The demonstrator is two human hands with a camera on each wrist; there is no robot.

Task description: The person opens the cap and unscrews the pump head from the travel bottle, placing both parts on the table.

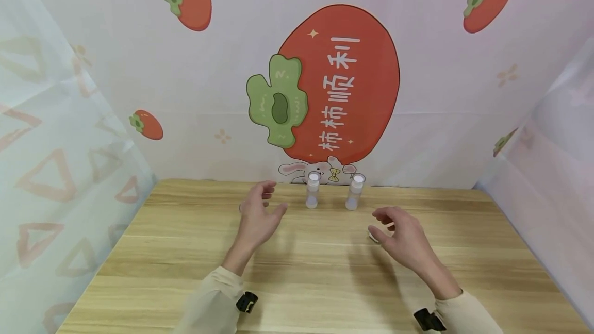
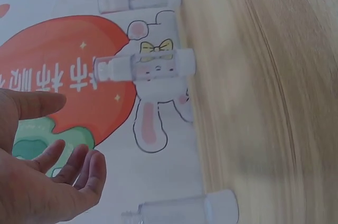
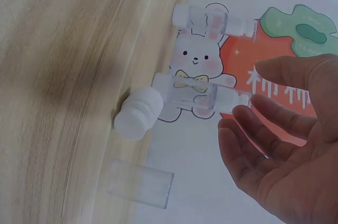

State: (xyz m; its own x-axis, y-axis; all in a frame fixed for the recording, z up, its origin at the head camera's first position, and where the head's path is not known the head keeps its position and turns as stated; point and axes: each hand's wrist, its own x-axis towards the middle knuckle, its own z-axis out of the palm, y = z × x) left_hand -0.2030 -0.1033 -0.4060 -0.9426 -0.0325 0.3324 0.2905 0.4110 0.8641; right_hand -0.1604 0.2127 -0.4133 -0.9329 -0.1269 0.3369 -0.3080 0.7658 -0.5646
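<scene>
Two clear bottles with white pump tops, the left bottle (image 1: 312,195) and the right bottle (image 1: 353,196), stand upright at the back of the table. My left hand (image 1: 257,218) hovers left of them, fingers loosely bent and holding nothing. Mostly hidden behind it stands a third clear bottle (image 2: 174,211), its bare neck showing in the left wrist view. On the right, my right hand (image 1: 403,238) hovers with an empty gap between thumb and fingers. Close to it is a white ridged pump top (image 3: 140,113), largely covered by the hand in the head view. A clear cap (image 3: 141,184) stands beside this piece.
The wood-grain table (image 1: 306,282) ends at a back wall sheet (image 1: 223,159) printed with persimmons and a rabbit. Patterned side sheets, the left one (image 1: 60,133) and the right one (image 1: 557,159), border the table. The bottles stand close to the back sheet.
</scene>
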